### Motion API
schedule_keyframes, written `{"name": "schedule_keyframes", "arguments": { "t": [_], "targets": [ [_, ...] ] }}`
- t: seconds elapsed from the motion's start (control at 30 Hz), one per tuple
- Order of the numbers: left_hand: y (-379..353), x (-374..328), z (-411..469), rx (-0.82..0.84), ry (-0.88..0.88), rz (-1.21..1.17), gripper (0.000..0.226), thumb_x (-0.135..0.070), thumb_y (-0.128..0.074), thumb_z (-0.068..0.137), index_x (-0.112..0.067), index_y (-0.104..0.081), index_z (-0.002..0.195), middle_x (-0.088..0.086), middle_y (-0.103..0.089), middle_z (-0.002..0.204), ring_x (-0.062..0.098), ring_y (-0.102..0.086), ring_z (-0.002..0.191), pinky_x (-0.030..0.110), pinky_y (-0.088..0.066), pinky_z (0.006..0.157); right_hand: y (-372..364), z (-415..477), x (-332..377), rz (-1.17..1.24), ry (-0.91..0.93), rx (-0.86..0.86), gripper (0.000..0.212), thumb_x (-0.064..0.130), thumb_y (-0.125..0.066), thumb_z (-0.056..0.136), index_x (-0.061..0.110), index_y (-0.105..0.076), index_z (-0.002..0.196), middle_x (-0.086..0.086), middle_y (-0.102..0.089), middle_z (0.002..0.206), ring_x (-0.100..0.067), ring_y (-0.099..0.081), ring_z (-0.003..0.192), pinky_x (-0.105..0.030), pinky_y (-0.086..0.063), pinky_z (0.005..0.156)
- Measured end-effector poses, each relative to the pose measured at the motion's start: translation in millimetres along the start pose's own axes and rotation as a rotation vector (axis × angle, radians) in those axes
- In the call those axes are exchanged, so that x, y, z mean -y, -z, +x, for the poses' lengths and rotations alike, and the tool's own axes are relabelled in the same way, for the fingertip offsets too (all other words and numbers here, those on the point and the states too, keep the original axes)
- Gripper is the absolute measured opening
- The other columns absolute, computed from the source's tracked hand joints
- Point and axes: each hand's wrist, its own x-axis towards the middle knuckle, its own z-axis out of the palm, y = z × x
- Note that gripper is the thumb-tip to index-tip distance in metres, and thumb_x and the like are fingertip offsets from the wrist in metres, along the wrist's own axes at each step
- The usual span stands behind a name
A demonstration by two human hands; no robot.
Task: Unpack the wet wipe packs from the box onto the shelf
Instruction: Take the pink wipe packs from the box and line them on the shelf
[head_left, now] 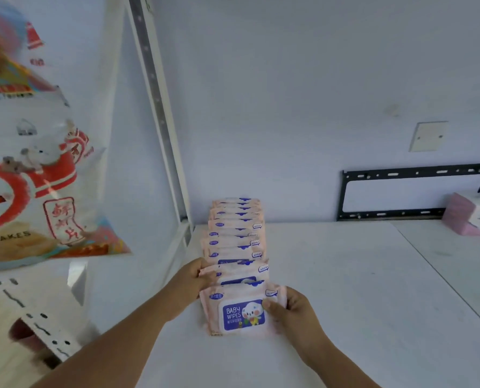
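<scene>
- Right hand (287, 310) pinches front pack (241, 313) by its 3 o'clock edge, thumb on label, likely to seat it upright.
- Left hand (198, 277) grips row of wet wipe packs (234, 233) at 9 o'clock, probably bracing against toppling.
- Row stands on shelf (345, 275), running toward 12 o'clock.

Front wipe pack (243, 313): "BABY WIPES"; bag (23, 177): "FLAKES".

A large printed bag (37, 169), marked with red figures and the letters FLAKES, is seen at the left. A white slotted upright (159, 113) is set just right of it. On the far wall a blank cover plate (428, 136) is mounted above a black perforated bracket (412, 174). A pink-and-white pack (462, 219) is placed at the far right.
</scene>
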Motion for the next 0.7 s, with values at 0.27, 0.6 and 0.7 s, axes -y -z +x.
{"name": "schedule_keyframes", "arguments": {
  "t": [0.27, 0.6, 0.7],
  "targets": [
    [6.8, -11.3, 38.2, -0.19, -0.002, 0.273, 0.008, -0.021, -0.081, 0.084, -0.026, -0.074, 0.087, -0.006, -0.075, 0.088, 0.014, -0.07, 0.085, 0.022, -0.052, 0.068, -18.1, 41.0, -20.1, -0.131, 0.005, -0.091, 0.021, 0.009, -0.061, 0.098, 0.025, -0.072, 0.09, 0.003, -0.08, 0.097, -0.012, -0.076, 0.087, -0.027, -0.058, 0.069],
    [7.0, -9.5, 50.7, -0.318, -0.004, 0.386, 0.02, -0.024, -0.079, 0.085, -0.022, -0.069, 0.103, -0.008, -0.072, 0.096, 0.011, -0.069, 0.083, 0.02, -0.047, 0.063, -29.5, 59.4, -26.4, -0.249, 0.064, -0.113, 0.02, 0.012, -0.062, 0.097, 0.025, -0.073, 0.105, 0.014, -0.078, 0.101, -0.003, -0.073, 0.094, -0.025, -0.058, 0.084],
    [4.6, -6.9, 46.4, -0.333, -0.034, 0.433, 0.023, -0.031, -0.078, 0.085, -0.022, -0.066, 0.104, -0.011, -0.069, 0.097, 0.008, -0.066, 0.088, 0.021, -0.048, 0.069, -22.9, 58.2, -23.5, -0.329, 0.035, -0.099, 0.01, 0.025, -0.065, 0.093, 0.019, -0.072, 0.098, 0.006, -0.078, 0.095, -0.013, -0.074, 0.088, -0.035, -0.061, 0.078]
  ]
}}
